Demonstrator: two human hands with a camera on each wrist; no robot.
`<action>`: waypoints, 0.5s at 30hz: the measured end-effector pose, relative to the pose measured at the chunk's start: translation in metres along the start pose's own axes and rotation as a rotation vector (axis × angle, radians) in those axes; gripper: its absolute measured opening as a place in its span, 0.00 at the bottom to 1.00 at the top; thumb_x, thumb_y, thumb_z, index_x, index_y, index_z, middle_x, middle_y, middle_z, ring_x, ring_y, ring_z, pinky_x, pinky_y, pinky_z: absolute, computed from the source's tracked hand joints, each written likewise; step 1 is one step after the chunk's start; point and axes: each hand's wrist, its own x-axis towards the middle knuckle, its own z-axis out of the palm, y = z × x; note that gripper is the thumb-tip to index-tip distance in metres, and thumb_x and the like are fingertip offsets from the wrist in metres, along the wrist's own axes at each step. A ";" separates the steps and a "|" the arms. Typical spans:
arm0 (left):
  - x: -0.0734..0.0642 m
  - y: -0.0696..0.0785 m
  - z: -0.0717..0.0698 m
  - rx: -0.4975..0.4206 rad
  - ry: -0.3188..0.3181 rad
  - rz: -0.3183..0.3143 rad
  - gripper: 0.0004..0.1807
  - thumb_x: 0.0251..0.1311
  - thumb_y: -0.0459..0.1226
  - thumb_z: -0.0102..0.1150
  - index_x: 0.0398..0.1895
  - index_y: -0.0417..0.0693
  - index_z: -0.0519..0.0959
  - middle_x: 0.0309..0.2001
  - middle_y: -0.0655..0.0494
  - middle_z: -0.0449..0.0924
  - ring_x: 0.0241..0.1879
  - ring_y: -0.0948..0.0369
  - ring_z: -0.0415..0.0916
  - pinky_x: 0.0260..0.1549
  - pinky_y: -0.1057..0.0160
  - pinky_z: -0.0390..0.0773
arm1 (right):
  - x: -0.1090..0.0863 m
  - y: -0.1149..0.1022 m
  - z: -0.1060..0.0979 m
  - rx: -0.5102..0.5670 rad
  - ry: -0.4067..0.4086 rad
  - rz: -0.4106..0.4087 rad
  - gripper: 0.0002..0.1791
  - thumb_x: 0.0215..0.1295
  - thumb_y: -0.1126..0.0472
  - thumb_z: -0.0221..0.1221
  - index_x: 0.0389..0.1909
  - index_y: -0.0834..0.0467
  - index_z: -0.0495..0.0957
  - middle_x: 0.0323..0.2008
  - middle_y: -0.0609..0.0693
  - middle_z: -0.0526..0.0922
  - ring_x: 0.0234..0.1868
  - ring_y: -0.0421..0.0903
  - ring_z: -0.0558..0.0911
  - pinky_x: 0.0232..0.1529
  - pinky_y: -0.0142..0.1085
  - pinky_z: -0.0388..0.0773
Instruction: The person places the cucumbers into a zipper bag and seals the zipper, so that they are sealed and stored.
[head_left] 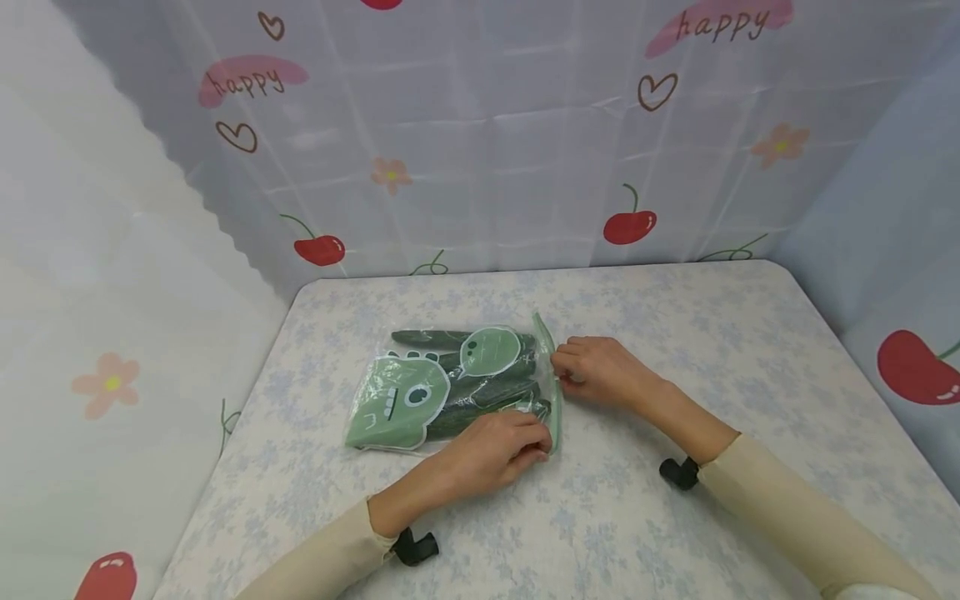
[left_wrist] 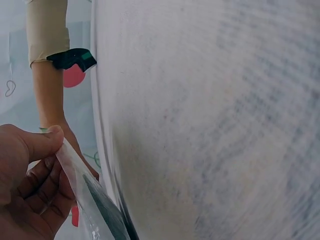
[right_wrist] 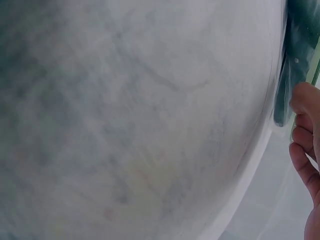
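Note:
A clear zip bag [head_left: 405, 408] printed with a green cartoon dinosaur lies flat on the table, holding several dark green cucumbers [head_left: 491, 392]. Its light green zip edge [head_left: 557, 417] faces right. My left hand [head_left: 487, 454] pinches the near corner of that edge; in the left wrist view, thumb and forefinger grip the clear plastic [left_wrist: 75, 165]. Farther along the same edge, my right hand [head_left: 603, 371] pinches the strip with thumb and fingertips. The right wrist view has this hand [right_wrist: 309, 132] at its right border, beside a cucumber [right_wrist: 285, 95] inside the bag.
A pale cloth with blue flowers covers the table [head_left: 712, 333]. Behind it hangs a white curtain [head_left: 487, 192] with cherries, hearts and flowers, and similar sheets close off both sides. A black wrist mount [head_left: 416, 547] sits under the left wrist, another [head_left: 678, 473] under the right.

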 end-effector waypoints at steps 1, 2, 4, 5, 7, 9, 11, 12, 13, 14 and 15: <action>0.000 0.000 0.000 -0.004 0.000 -0.001 0.03 0.76 0.43 0.65 0.43 0.58 0.85 0.42 0.67 0.82 0.37 0.72 0.73 0.41 0.73 0.73 | 0.000 0.000 0.000 0.002 -0.004 0.001 0.16 0.56 0.68 0.75 0.27 0.51 0.76 0.25 0.41 0.76 0.28 0.37 0.68 0.30 0.30 0.66; 0.000 0.000 0.000 -0.011 0.000 -0.002 0.02 0.76 0.43 0.65 0.43 0.57 0.85 0.42 0.67 0.82 0.37 0.72 0.73 0.41 0.73 0.73 | 0.000 0.001 0.000 0.003 -0.008 0.002 0.16 0.57 0.68 0.75 0.27 0.51 0.76 0.25 0.41 0.76 0.28 0.37 0.68 0.30 0.30 0.66; 0.000 0.001 0.000 -0.008 0.006 0.000 0.02 0.75 0.42 0.66 0.43 0.57 0.85 0.42 0.67 0.82 0.37 0.72 0.73 0.41 0.73 0.73 | 0.001 0.001 0.000 0.003 -0.017 0.003 0.17 0.57 0.68 0.76 0.27 0.50 0.76 0.25 0.41 0.76 0.28 0.37 0.68 0.30 0.30 0.67; 0.000 0.001 0.000 -0.008 0.006 0.001 0.02 0.75 0.42 0.66 0.43 0.57 0.85 0.42 0.67 0.82 0.37 0.72 0.73 0.41 0.73 0.73 | 0.002 0.001 -0.001 0.001 -0.021 0.001 0.16 0.57 0.68 0.75 0.27 0.50 0.76 0.25 0.40 0.76 0.28 0.37 0.68 0.31 0.30 0.66; 0.000 0.001 -0.001 -0.009 0.006 0.002 0.02 0.75 0.42 0.66 0.43 0.57 0.85 0.41 0.67 0.82 0.37 0.72 0.73 0.41 0.73 0.73 | 0.002 0.001 -0.001 -0.007 -0.027 -0.010 0.16 0.58 0.68 0.75 0.27 0.50 0.75 0.25 0.40 0.74 0.28 0.37 0.68 0.31 0.30 0.65; 0.000 0.001 -0.001 -0.012 0.009 0.004 0.02 0.75 0.42 0.66 0.43 0.57 0.85 0.41 0.66 0.82 0.36 0.72 0.73 0.40 0.73 0.73 | 0.004 0.002 -0.001 -0.016 -0.033 -0.023 0.16 0.58 0.68 0.74 0.27 0.50 0.75 0.24 0.40 0.73 0.28 0.37 0.67 0.30 0.30 0.64; 0.000 0.001 -0.001 -0.019 0.004 -0.003 0.03 0.76 0.42 0.65 0.42 0.57 0.85 0.41 0.66 0.82 0.36 0.72 0.73 0.40 0.73 0.73 | 0.004 0.002 -0.001 -0.025 -0.033 -0.035 0.16 0.59 0.68 0.73 0.27 0.50 0.74 0.24 0.40 0.72 0.28 0.37 0.66 0.30 0.29 0.62; 0.000 0.001 -0.001 -0.024 0.003 -0.007 0.03 0.76 0.42 0.64 0.43 0.57 0.85 0.41 0.67 0.82 0.36 0.72 0.73 0.40 0.73 0.73 | 0.004 0.003 0.000 -0.031 -0.034 -0.040 0.17 0.59 0.68 0.73 0.26 0.50 0.74 0.24 0.40 0.71 0.27 0.37 0.66 0.30 0.29 0.62; 0.000 0.000 -0.001 -0.029 0.002 -0.012 0.03 0.76 0.43 0.64 0.43 0.57 0.85 0.41 0.67 0.82 0.36 0.72 0.73 0.40 0.72 0.73 | 0.003 0.003 0.000 -0.034 -0.036 -0.042 0.17 0.59 0.68 0.73 0.26 0.50 0.73 0.24 0.40 0.71 0.27 0.37 0.66 0.30 0.29 0.61; 0.000 0.000 0.000 -0.033 -0.001 -0.017 0.03 0.76 0.43 0.64 0.42 0.58 0.84 0.41 0.67 0.81 0.36 0.72 0.73 0.40 0.72 0.73 | 0.002 0.003 0.000 -0.035 -0.038 -0.042 0.18 0.59 0.68 0.73 0.26 0.50 0.73 0.23 0.40 0.70 0.27 0.37 0.66 0.29 0.29 0.61; 0.000 0.000 0.000 -0.037 -0.004 -0.021 0.03 0.76 0.43 0.64 0.42 0.58 0.84 0.41 0.67 0.81 0.36 0.72 0.73 0.40 0.72 0.73 | 0.001 0.003 0.000 -0.036 -0.040 -0.041 0.18 0.59 0.69 0.73 0.26 0.50 0.72 0.23 0.40 0.70 0.27 0.37 0.66 0.29 0.29 0.60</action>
